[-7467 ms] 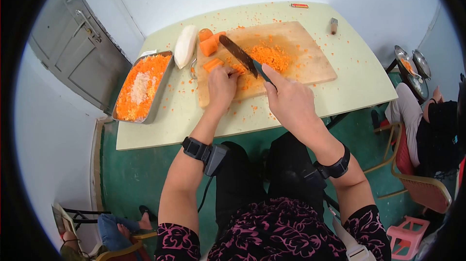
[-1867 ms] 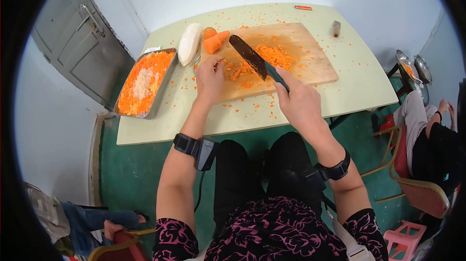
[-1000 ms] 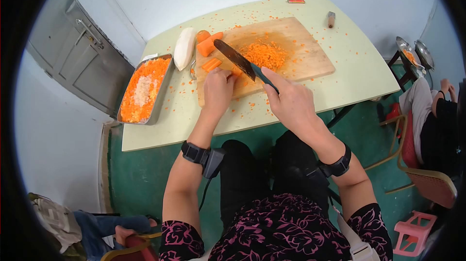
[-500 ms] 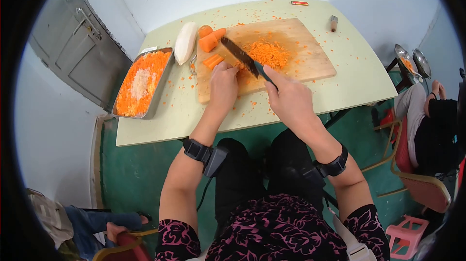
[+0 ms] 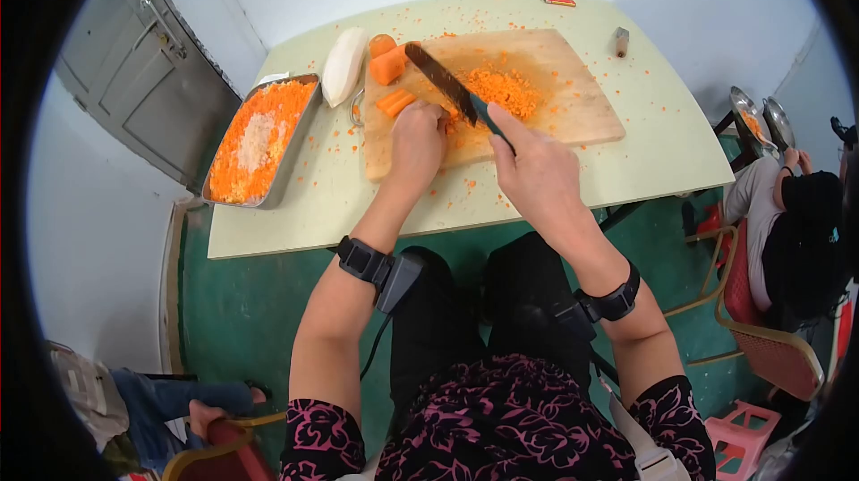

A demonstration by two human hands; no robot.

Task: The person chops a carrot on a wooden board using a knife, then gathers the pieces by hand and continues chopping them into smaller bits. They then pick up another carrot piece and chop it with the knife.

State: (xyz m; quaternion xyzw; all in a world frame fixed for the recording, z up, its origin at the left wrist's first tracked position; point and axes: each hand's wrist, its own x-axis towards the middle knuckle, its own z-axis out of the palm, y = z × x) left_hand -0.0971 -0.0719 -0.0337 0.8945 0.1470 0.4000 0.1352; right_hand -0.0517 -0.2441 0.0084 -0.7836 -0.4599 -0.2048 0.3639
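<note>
Head-camera view: the right hand (image 5: pixel 535 178) is clenched round the dark handle of a kitchen knife (image 5: pixel 445 87), forefinger laid along the top, presumably to steady the blade. The knife's long axis runs diagonally, handle near the person, tip pointing away and to the left, toward the carrot chunks (image 5: pixel 388 64) at the far left corner of the wooden cutting board (image 5: pixel 573 105). The left hand (image 5: pixel 415 143) sits curled, fingers (image 5: pixel 428 114) tucked down on a carrot piece right beside the blade, pinning it to the board, knuckles turned toward the steel. Diced carrot (image 5: pixel 503 87) is heaped right of the blade, out of the cutting line. A steel tray (image 5: pixel 301 136) of chopped carrot and a peeled white radish (image 5: pixel 344 65) lie on the tabletop (image 5: pixel 662 150), left of the board.
</note>
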